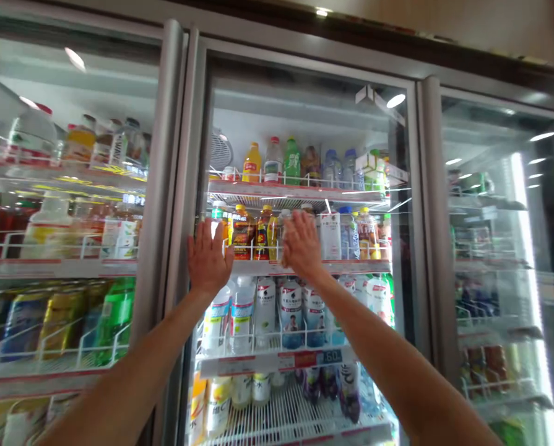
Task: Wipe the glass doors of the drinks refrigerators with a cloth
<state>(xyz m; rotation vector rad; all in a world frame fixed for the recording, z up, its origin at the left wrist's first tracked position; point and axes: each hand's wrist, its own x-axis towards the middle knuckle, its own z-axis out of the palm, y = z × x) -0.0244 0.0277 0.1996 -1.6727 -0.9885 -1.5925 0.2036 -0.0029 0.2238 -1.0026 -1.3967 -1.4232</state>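
The middle glass door (pixel 304 71) of a drinks fridge is closed in front of me. My left hand (pixel 209 260) is raised with its fingers stretched out, at the left edge of the glass beside the metal frame (pixel 177 186). Toward the middle of the pane, my right hand (pixel 303 244) is also raised, fingers extended, and a faint reflection of it shows in the glass. Neither hand holds anything. Whether the palms press on the glass or hover just off it, I cannot tell. Behind the pane, dark bottles with yellow caps (pixel 242 232) stand between the two hands.
Several shelves carry bottles, among them an orange juice bottle (pixel 252 162), a green bottle (pixel 292 162) and white-labelled bottles (pixel 291 313). A price tag (pixel 331 357) sits on a shelf edge. Left, another door shows cans (pixel 63 322); right, a further door has a bright light strip (pixel 530 260).
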